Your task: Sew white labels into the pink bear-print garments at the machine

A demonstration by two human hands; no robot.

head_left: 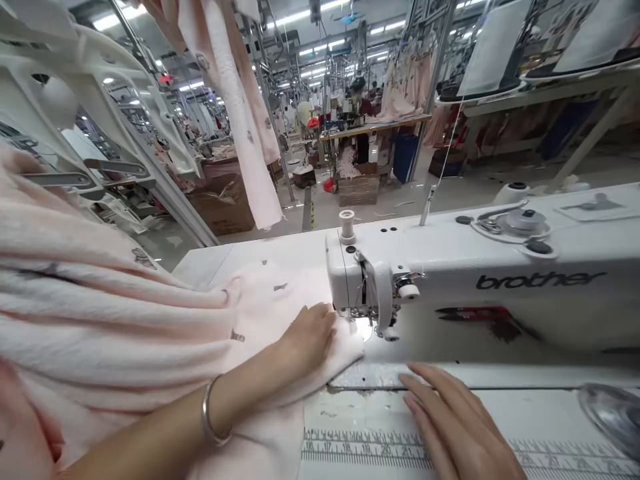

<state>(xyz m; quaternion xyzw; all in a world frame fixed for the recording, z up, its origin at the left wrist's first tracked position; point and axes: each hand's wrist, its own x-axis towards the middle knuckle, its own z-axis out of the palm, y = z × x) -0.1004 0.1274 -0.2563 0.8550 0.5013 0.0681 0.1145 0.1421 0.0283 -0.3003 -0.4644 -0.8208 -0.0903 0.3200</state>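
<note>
Pale pink plush fabric (270, 313) with small dark printed motifs spreads from the left over the sewing table, its tip beside the needle area of a white sewing machine (450, 267). My left hand (313, 337), with a metal bangle on its wrist, is on this fabric just left of the presser foot. Its fingers are bent down and close together on the cloth, fingertips partly hidden. To the right, my right hand (460, 427) is over the table's front part, in front of the needle plate, fingers stretched out with nothing in them. A bright lamp glow covers the stitching spot.
Red-handled snips (475, 313) lie under the machine arm. A printed ruler strip (365, 448) runs along the table front, with a clear round object (613, 413) at right. Pink cloth hangs (245, 127) above the table's far edge; thread cones (493, 53) stand upper right.
</note>
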